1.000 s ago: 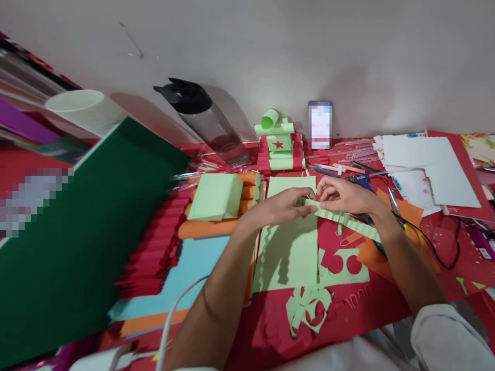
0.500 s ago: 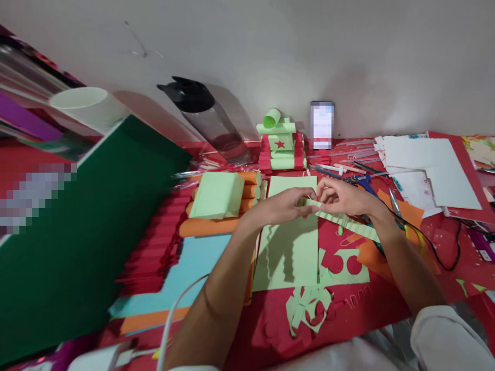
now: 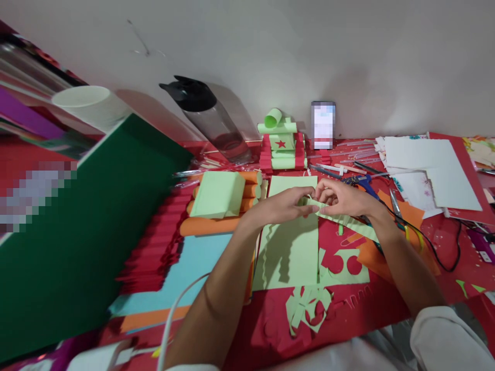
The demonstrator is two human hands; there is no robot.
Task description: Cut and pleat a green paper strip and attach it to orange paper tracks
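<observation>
A pleated strip of light green paper (image 3: 348,222) is pinched between my two hands, its long end slanting down to the right under my right wrist. My left hand (image 3: 294,205) closes on the strip's left end with thumb and fingers. Beside it, my right hand (image 3: 340,198) grips the same strip, fingertips almost meeting those of the left. Under both hands lies a flat light green sheet (image 3: 290,257), with their shadow across it. Just below to the right is a green offcut (image 3: 344,265) with round holes. Curled green scraps (image 3: 309,308) lie nearer me.
A paper model tank (image 3: 281,144) with a red star and a phone (image 3: 323,125) stand by the wall. A tilted bottle (image 3: 211,118), orange paper rolls (image 3: 211,225) and a large green board (image 3: 88,232) are left. Scissors (image 3: 395,202) and a black cable (image 3: 444,267) lie right.
Almost nothing differs. My hands keep their hold on the pleated strip, and the view has shifted very slightly.
</observation>
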